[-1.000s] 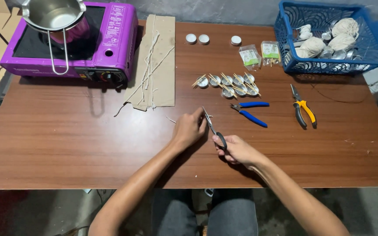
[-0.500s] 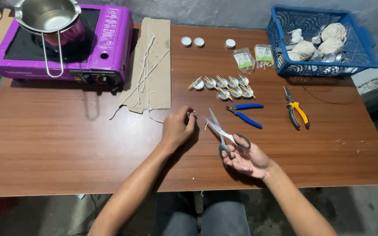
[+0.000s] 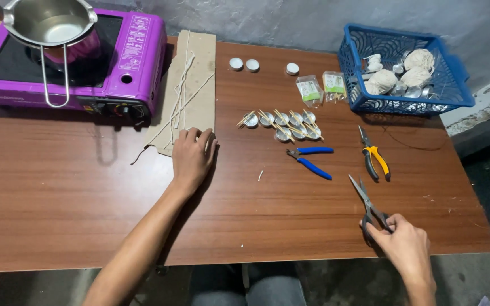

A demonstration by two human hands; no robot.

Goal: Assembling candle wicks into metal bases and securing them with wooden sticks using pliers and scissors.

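A moment ago my two hands were together at the middle of the counter (image 3: 86, 215), the scissors working at a bit of string between them; now they have parted. My right hand (image 3: 406, 246) has swung out to the right near edge and is laying the scissors (image 3: 370, 204) flat on the wood, blades closed and pointing away from me, my fingers still loosely curled about the handles, so the grip is slackening but not yet off. My left hand (image 3: 193, 154) has gone the other way, up to the cardboard sheet (image 3: 197, 73), and lies palm down on its near corner with the fingers bent over the ends of the pale string lengths (image 3: 181, 93) laid there; whether it pinches a fresh piece under the fingertips I cannot tell. To my eye the cut is finished and the piece has joined the others on the cardboard. A tiny pale offcut (image 3: 260, 175) lies alone between my hands. The blue-handled pliers (image 3: 312, 158) and yellow-handled pliers (image 3: 374, 154) lie untouched just past the scissors, below the cluster of small metal cups (image 3: 282, 122).
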